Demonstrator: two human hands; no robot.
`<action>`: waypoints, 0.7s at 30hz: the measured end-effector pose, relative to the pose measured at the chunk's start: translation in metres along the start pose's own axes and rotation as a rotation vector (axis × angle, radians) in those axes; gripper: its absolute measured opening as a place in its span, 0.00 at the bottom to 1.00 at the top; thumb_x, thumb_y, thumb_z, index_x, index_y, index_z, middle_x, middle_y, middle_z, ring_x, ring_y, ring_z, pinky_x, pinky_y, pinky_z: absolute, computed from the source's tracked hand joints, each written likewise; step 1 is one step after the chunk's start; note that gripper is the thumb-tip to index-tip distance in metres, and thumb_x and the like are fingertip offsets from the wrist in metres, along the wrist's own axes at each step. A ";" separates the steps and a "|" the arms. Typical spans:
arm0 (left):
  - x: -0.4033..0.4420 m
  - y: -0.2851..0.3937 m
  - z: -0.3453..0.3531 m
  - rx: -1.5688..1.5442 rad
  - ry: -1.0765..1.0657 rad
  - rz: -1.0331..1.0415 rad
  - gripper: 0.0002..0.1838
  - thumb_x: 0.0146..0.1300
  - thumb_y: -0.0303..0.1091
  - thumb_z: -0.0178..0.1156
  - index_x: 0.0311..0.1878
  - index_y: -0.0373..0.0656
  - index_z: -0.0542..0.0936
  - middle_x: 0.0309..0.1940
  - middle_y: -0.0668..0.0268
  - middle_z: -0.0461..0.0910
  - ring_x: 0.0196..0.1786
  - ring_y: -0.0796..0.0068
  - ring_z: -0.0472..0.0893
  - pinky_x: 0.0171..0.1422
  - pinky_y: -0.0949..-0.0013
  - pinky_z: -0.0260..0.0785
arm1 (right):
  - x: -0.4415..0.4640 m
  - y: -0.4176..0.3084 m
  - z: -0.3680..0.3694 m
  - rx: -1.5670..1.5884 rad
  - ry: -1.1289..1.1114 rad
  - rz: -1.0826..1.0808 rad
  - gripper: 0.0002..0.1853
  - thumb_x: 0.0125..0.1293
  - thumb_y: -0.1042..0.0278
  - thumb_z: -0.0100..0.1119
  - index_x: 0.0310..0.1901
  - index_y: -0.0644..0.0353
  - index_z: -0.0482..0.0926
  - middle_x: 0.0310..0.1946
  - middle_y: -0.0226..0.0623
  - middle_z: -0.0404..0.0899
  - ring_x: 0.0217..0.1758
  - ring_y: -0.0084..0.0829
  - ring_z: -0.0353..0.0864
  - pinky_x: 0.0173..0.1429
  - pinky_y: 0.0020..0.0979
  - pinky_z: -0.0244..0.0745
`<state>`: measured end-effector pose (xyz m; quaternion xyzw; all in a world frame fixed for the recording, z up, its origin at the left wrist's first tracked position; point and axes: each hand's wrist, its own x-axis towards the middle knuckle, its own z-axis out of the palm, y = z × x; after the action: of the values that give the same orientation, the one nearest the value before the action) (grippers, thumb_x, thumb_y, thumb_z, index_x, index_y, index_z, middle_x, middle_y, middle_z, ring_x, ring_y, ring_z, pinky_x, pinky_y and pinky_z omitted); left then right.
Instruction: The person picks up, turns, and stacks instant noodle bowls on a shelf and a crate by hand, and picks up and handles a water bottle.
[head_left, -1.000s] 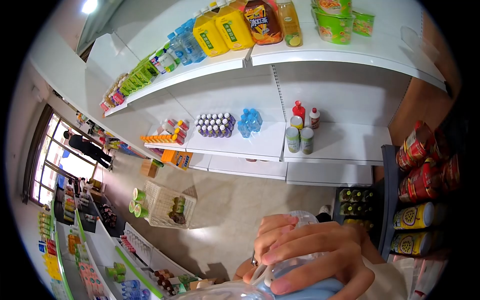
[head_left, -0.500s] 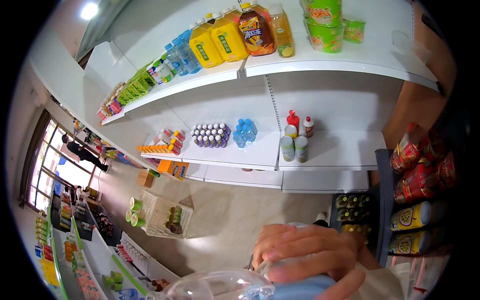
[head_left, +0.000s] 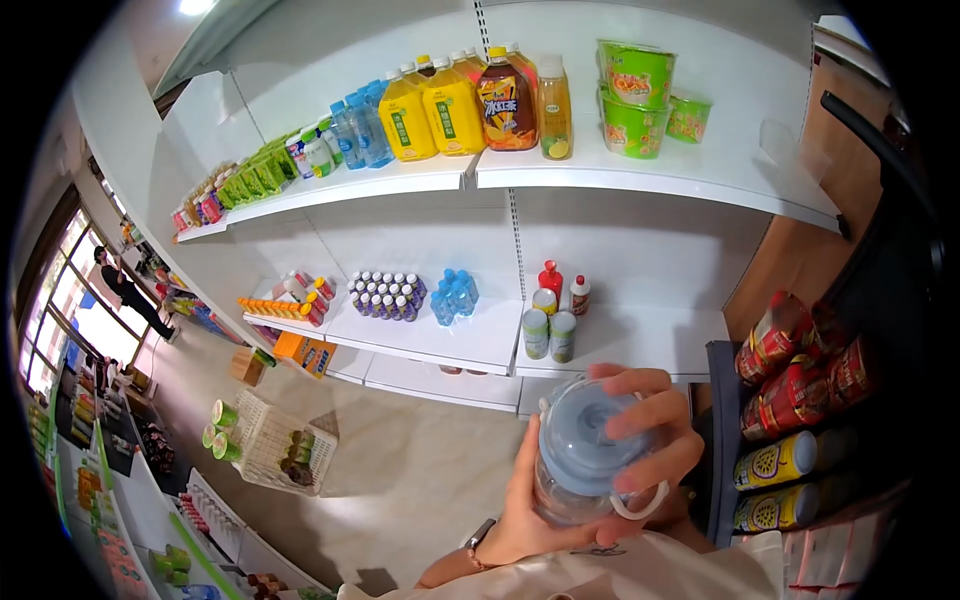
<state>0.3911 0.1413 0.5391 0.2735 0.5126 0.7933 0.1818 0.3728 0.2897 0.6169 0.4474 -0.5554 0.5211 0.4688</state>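
A clear drinking bottle (head_left: 560, 500) with a pale blue lid (head_left: 578, 455) and a pale carrying loop (head_left: 642, 503) is held upright, close in front of my chest. My left hand (head_left: 525, 515), with a watch and bracelet at its wrist, is wrapped around the clear body from the left and below. From the right, my right hand (head_left: 660, 425) curls its fingers over the lid, fingertips resting on top. Whether the lid is loose cannot be seen.
Ahead, a white shelf (head_left: 380, 185) carries drink bottles and green noodle tubs (head_left: 635, 125). Cans (head_left: 550, 335) stand on the shelf below. A cream basket (head_left: 255, 450) sits on the floor at left. Red packs (head_left: 790, 390) fill a dark rack at right. Another person (head_left: 128, 290) stands far left.
The bottle has been raised into fuller view, with its lid now facing me. My left hand now shows around its body. The camera view has shifted, and the shelves sit further left.
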 end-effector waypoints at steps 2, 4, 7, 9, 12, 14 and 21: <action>0.000 0.002 0.000 0.121 -0.040 0.091 0.57 0.44 0.33 0.70 0.68 0.36 0.38 0.62 0.46 0.58 0.63 0.55 0.64 0.64 0.58 0.58 | -0.004 0.000 0.010 0.044 0.087 0.010 0.22 0.44 0.57 0.73 0.40 0.52 0.76 0.45 0.43 0.73 0.57 0.47 0.67 0.59 0.52 0.67; 0.002 0.004 -0.001 0.216 -0.072 0.164 0.58 0.43 0.31 0.71 0.68 0.37 0.37 0.63 0.47 0.56 0.64 0.56 0.63 0.65 0.57 0.57 | -0.011 0.001 0.014 0.078 0.134 0.012 0.19 0.48 0.56 0.70 0.40 0.51 0.76 0.46 0.43 0.73 0.57 0.48 0.66 0.59 0.53 0.66; 0.005 0.008 -0.002 0.262 -0.089 0.200 0.61 0.42 0.30 0.73 0.69 0.38 0.34 0.64 0.47 0.54 0.65 0.56 0.61 0.65 0.57 0.56 | -0.017 0.005 0.010 0.099 0.130 0.009 0.22 0.54 0.55 0.65 0.48 0.48 0.69 0.48 0.45 0.72 0.57 0.50 0.66 0.59 0.54 0.65; 0.008 0.012 0.001 0.203 -0.080 0.177 0.61 0.43 0.29 0.72 0.69 0.39 0.34 0.63 0.47 0.55 0.65 0.56 0.61 0.65 0.57 0.57 | -0.015 0.008 0.008 0.110 0.112 0.012 0.31 0.57 0.53 0.61 0.59 0.45 0.57 0.49 0.47 0.72 0.57 0.50 0.66 0.59 0.55 0.63; 0.015 0.015 0.001 0.211 -0.108 0.169 0.61 0.42 0.29 0.72 0.69 0.39 0.33 0.62 0.46 0.57 0.64 0.56 0.63 0.64 0.57 0.58 | -0.009 0.006 -0.001 0.185 0.083 -0.016 0.47 0.61 0.50 0.55 0.69 0.41 0.29 0.50 0.49 0.72 0.57 0.49 0.66 0.61 0.56 0.60; 0.019 0.012 0.001 0.292 -0.121 0.223 0.62 0.42 0.30 0.73 0.69 0.38 0.34 0.60 0.45 0.59 0.62 0.56 0.65 0.62 0.57 0.60 | -0.012 -0.005 -0.009 0.180 0.084 0.123 0.48 0.66 0.55 0.49 0.65 0.35 0.15 0.45 0.48 0.74 0.57 0.44 0.65 0.64 0.54 0.55; 0.047 0.003 0.009 0.642 -0.149 0.444 0.59 0.41 0.38 0.73 0.68 0.35 0.41 0.51 0.42 0.69 0.51 0.53 0.75 0.52 0.57 0.69 | -0.023 -0.007 -0.047 0.224 0.117 0.318 0.55 0.57 0.53 0.61 0.66 0.35 0.19 0.52 0.49 0.68 0.61 0.42 0.62 0.64 0.51 0.56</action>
<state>0.3600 0.1736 0.5566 0.4775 0.6483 0.5907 -0.0520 0.3854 0.3361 0.5960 0.3724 -0.5293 0.6722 0.3596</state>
